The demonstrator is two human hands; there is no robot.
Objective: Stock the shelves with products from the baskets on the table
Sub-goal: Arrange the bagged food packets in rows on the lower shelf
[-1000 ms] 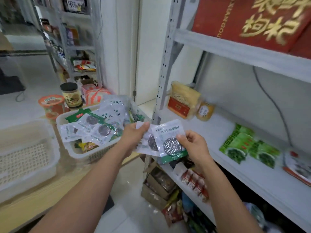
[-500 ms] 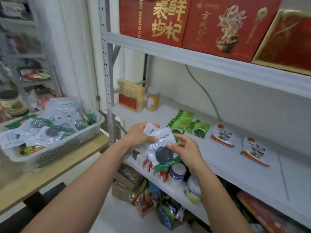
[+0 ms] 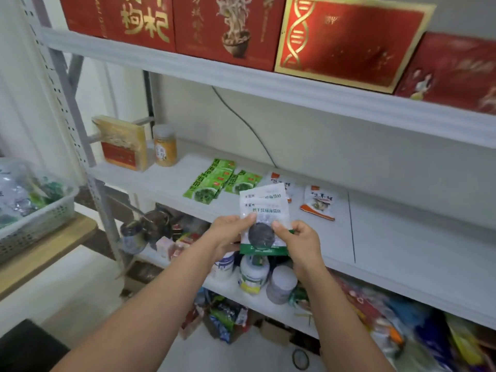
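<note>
Two stacked clear seaweed packets [image 3: 264,210], each white on top with a dark disc and a green bottom strip, are held upright over the front edge of the middle shelf [image 3: 402,237]. My left hand [image 3: 228,233] pinches their left edge. My right hand [image 3: 299,240] pinches the right edge. The white basket [image 3: 40,218] with more such packets stands on the wooden table [image 3: 45,251] at the far left.
On the middle shelf lie green seaweed packs [image 3: 212,181], orange-and-white sachets [image 3: 319,201], a yellow box [image 3: 120,142] and an orange jar [image 3: 165,146]. Red gift boxes [image 3: 346,41] fill the top shelf. White bottles [image 3: 253,272] stand on the lower shelf.
The view swung right, away from the basket toward the shelves. Both hands carried the packets closer to the middle shelf and squared them into one stack.
</note>
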